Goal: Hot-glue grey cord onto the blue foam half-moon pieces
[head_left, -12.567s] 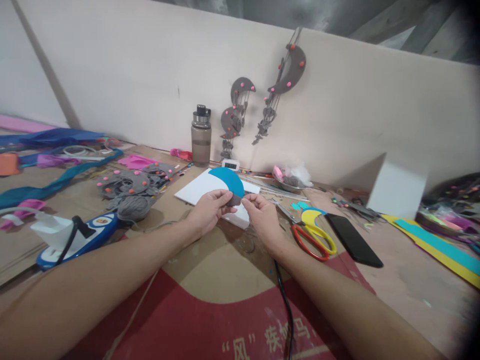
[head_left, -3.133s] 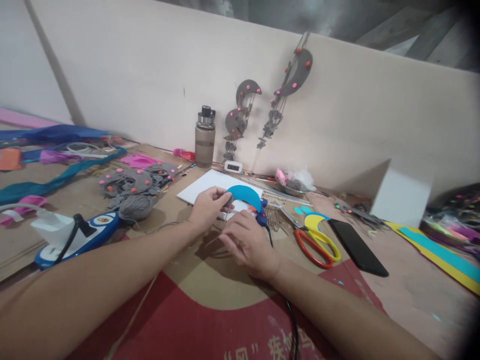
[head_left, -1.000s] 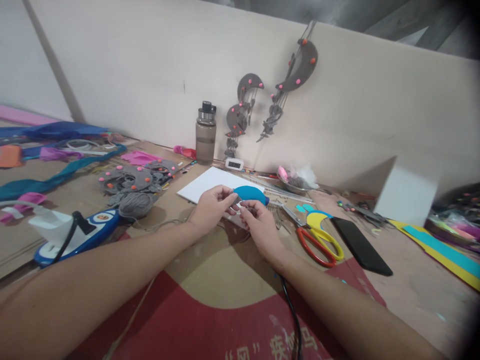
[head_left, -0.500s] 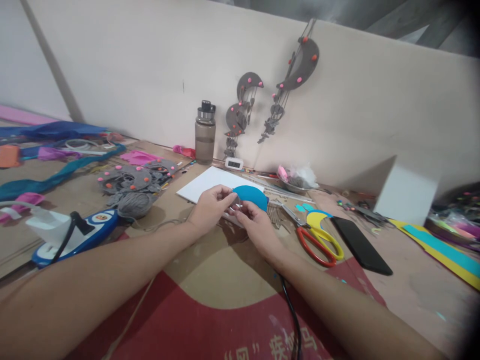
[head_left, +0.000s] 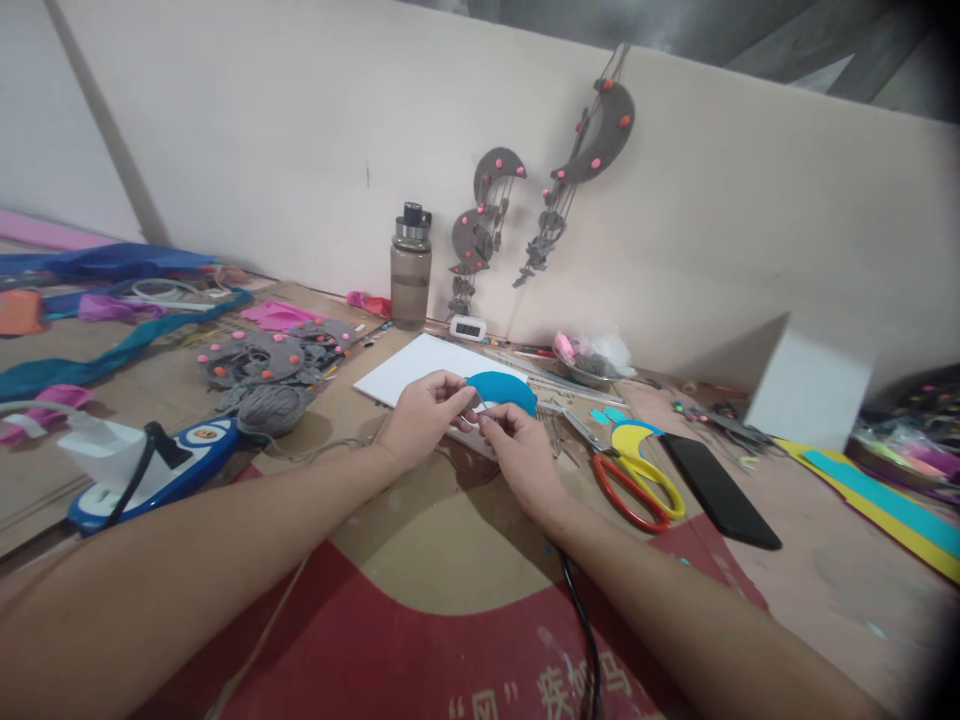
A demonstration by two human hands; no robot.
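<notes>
Head view shows both hands meeting over the near edge of a white sheet [head_left: 420, 372] on the cardboard-covered table [head_left: 442, 520]. The left hand [head_left: 420, 420] pinches the left end of a blue foam crescent [head_left: 501, 389] between thumb and forefinger. The right hand [head_left: 521, 450] pinches a small pale piece at the crescent's inner edge, fingers curled shut; what that piece is cannot be told. The crescent is held just above the sheet, its curved back toward the wall. Half a second ago the right fingertips sat closer under the left hand's fingers; now they have drawn slightly right and the crescent reads a little flatter. Three seconds ago the right hand lay on a blue glue gun beside the crescent; no glue gun shows in that hand now. Red-and-yellow scissors [head_left: 637, 485] and a black phone [head_left: 716, 490] lie to the right, unmoved, and a grey yarn ball [head_left: 271, 408] lies to the left.
</notes>
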